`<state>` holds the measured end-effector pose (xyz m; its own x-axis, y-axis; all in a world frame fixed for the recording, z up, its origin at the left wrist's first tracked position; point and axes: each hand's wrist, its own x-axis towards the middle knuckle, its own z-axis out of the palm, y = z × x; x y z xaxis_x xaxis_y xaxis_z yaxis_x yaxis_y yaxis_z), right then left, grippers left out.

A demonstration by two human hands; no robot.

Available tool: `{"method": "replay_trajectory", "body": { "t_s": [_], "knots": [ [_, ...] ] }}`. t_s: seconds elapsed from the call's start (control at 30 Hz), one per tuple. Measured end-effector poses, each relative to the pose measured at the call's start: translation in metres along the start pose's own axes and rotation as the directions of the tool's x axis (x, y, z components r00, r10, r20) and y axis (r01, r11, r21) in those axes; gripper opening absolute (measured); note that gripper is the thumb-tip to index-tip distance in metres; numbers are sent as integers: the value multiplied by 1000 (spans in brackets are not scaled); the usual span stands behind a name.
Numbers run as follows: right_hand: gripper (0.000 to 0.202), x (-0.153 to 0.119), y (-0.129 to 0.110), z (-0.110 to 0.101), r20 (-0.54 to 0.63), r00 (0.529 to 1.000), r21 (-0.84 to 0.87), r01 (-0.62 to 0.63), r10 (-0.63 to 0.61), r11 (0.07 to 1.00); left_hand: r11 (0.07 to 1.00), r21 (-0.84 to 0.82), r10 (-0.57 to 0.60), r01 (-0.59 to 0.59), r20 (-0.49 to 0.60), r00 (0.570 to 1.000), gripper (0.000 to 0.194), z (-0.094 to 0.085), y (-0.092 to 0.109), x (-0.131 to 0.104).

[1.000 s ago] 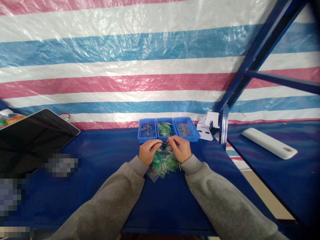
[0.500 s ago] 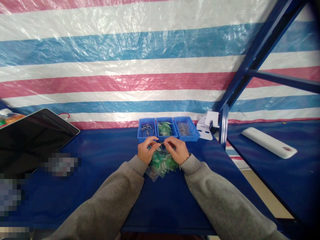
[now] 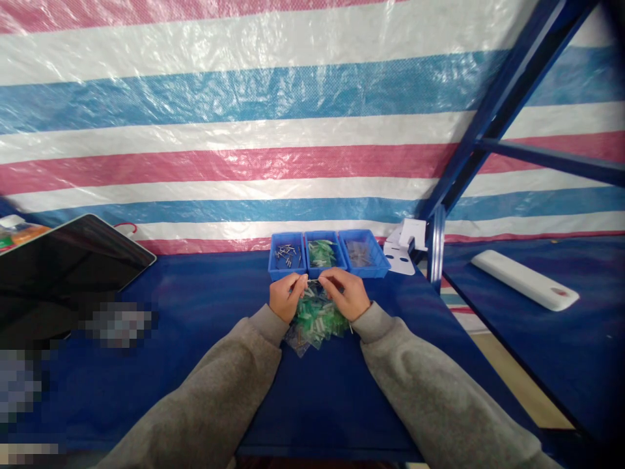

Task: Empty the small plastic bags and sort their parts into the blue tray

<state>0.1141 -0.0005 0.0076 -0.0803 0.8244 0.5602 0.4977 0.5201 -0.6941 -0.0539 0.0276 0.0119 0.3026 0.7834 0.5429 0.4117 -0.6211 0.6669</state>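
A small thin metallic rod (image 3: 313, 281) spans the gap between my two hands, too small to name exactly. My left hand (image 3: 286, 296) pinches its left end between thumb and forefinger. On the other side my right hand (image 3: 347, 294) is closed with fingertips on the right end. Under both hands lies a pile of small clear bags with green pieces (image 3: 319, 319). Just beyond stand three blue bins: the left bin (image 3: 273, 264) holds thin metal pieces (image 3: 289, 255), the middle bin (image 3: 319, 266) green pieces (image 3: 321, 251), the right bin (image 3: 379, 255) clear bags (image 3: 359, 252).
White cut-out sheets (image 3: 405, 251) lean beside a blue metal post (image 3: 435, 247). At the left a dark screen (image 3: 73, 273) lies tilted on the blue table (image 3: 205, 286). A long white device (image 3: 527, 280) rests on the right-hand table, across a gap.
My left fingers have closed from a looser, parted pose into a pinch on the rod's left end. The right hand has stayed almost in place.
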Motion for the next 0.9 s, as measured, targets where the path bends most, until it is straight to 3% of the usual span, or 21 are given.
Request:
{"method": "replay_trajectory", "body": {
  "t_s": [0.4, 0.5, 0.7, 0.9],
  "knots": [
    [33, 1, 3, 1, 85, 996, -124, 35, -24, 992, 987, -7, 161, -162, -83, 983, 18, 1, 2, -1],
    [35, 1, 5, 1, 62, 998, -152, 30, -20, 988, 988, -33, 150, -153, -74, 986, 19, 0, 3, -1],
    [38, 2, 4, -1, -45, 999, -177, 5, -14, 984, 997, -80, 12, -16, -41, 999, 24, 0, -1, -1],
    [39, 2, 4, -1, -52, 999, -180, -2, -7, 984, 994, 32, 103, -103, -4, 995, 28, 0, 0, 1]
  ]
}}
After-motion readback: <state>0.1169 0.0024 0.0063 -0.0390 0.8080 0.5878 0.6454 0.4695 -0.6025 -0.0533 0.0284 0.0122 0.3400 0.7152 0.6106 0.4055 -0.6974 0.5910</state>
